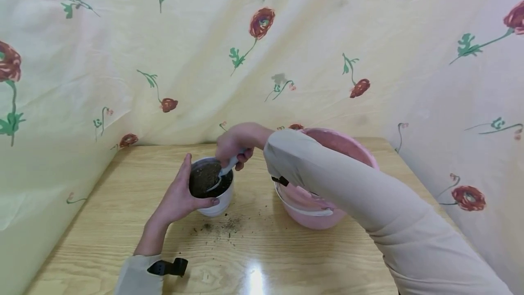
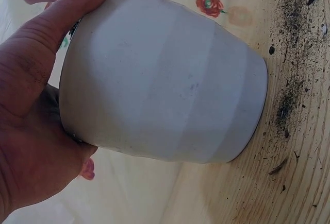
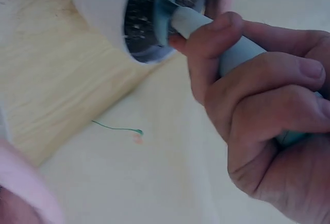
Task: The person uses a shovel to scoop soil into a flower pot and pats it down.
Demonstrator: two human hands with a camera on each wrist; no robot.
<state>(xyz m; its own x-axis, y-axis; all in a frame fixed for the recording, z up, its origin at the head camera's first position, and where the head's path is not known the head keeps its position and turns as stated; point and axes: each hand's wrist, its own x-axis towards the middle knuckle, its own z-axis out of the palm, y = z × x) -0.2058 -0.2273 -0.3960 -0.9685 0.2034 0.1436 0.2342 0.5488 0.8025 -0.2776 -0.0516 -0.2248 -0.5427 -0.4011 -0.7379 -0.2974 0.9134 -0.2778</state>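
A white flower pot (image 1: 214, 206) with dark soil (image 1: 201, 179) inside stands on the table. My left hand (image 1: 176, 201) grips it at the rim, the thumb lying across the near side; the left wrist view shows the pot's ribbed wall (image 2: 149, 74) close up. My right hand (image 1: 234, 144) reaches over from the right and holds a pale blue garden trowel (image 1: 228, 166) by its handle, fingers curled around it. In the right wrist view the trowel's blade (image 3: 163, 18) is inside the pot, at the soil. How deep its tip sits is hidden.
A pink bucket (image 1: 313, 220) with a white handle (image 1: 304, 211) stands right of the pot, partly behind my right forearm; its contents are hidden. Spilled soil (image 1: 225, 226) lies on the wooden table (image 1: 245, 263) before the pot. Flowered cloth (image 1: 196, 67) hangs behind and at both sides.
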